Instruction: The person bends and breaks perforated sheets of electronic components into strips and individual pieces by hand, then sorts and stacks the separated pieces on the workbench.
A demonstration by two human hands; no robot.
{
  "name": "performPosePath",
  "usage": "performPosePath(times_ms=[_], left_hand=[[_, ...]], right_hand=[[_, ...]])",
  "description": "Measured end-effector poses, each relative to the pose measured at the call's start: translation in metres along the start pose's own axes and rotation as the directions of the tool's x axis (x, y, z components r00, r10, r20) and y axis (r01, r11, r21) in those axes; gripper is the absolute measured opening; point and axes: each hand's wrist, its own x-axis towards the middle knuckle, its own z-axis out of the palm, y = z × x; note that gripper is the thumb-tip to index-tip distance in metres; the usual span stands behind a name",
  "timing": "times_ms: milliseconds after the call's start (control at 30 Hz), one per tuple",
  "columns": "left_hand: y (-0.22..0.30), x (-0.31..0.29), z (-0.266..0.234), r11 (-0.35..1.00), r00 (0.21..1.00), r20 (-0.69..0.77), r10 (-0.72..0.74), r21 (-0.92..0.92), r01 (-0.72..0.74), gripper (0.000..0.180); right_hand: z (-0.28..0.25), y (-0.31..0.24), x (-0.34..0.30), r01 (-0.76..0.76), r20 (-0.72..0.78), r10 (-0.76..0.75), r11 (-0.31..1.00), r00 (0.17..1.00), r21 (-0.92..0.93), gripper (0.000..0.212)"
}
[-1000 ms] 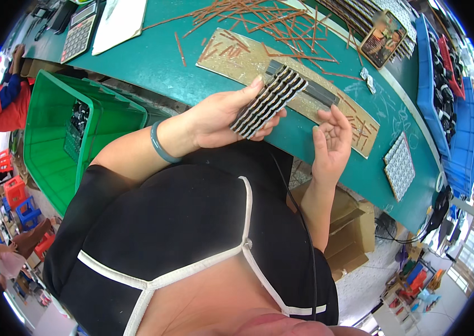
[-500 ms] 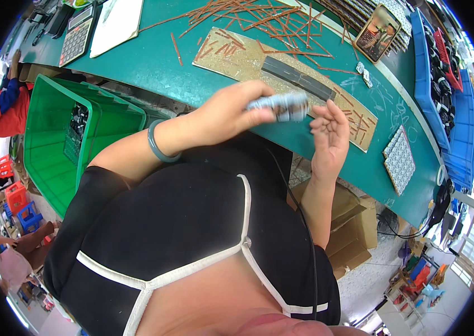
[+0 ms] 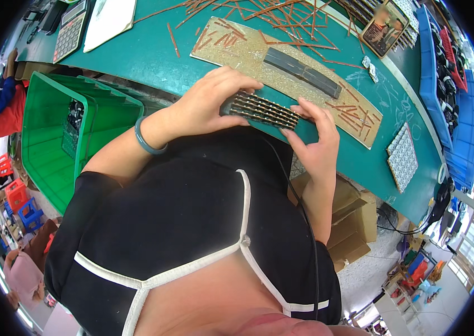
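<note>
A bundle of dark strips (image 3: 265, 112) with rows of light, shiny bumps is held level in front of my body, over the near table edge. My left hand (image 3: 212, 101) closes round its left end, with the thumb along the near side. My right hand (image 3: 318, 134) pinches the other end between thumb and fingers. Just beyond lies a speckled tan board (image 3: 251, 59), bearing a long dark grey bar (image 3: 302, 73) and short reddish-brown sticks (image 3: 354, 117) at both ends. What the strips are made of, I cannot tell.
Long brown sticks (image 3: 287, 19) lie heaped on the green table (image 3: 158, 61). A phone (image 3: 384, 29) leans at the back right, near blue bins (image 3: 428, 61). Patterned sheets (image 3: 403, 159) lie at the right. A green crate (image 3: 52, 140) and a calculator (image 3: 70, 35) are at the left.
The bundle has turned so its row of strips faces up, and shifted left with my left hand. My right hand, earlier apart from it with curled fingers, now grips its right end.
</note>
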Motion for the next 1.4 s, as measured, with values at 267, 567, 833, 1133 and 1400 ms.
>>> performPosePath(times_ms=[267, 567, 833, 1133, 1400], left_hand=[[0.001, 0.000, 0.002, 0.995, 0.995, -0.039, 0.097, -0.015, -0.097, 0.051], [0.020, 0.000, 0.004, 0.996, 0.998, -0.027, 0.064, 0.069, -0.062, 0.039], [0.021, 0.007, 0.008, 0.994, 0.997, -0.028, 0.071, 0.089, -0.068, 0.037], [0.030, 0.006, 0.004, 0.994, 0.995, -0.055, 0.084, 0.077, -0.079, 0.038], [0.015, 0.000, 0.006, 0.995, 0.997, -0.053, 0.051, 0.087, -0.046, 0.038]], right_hand=[[-0.012, -0.007, -0.007, 0.070, 0.065, -0.060, 0.984, 0.996, -0.162, 0.050], [-0.012, -0.012, -0.009, 0.118, 0.026, -0.115, 0.980, 0.993, -0.159, 0.050], [-0.080, -0.093, 0.016, 0.310, -0.091, -0.374, 0.862, 0.923, -0.401, 0.045], [-0.098, -0.252, 0.006, 0.730, -0.049, -0.785, 0.595, 0.617, -0.336, 0.025], [-0.102, -0.232, -0.022, 0.547, -0.076, -0.834, 0.423, 0.546, -0.722, 0.017]])
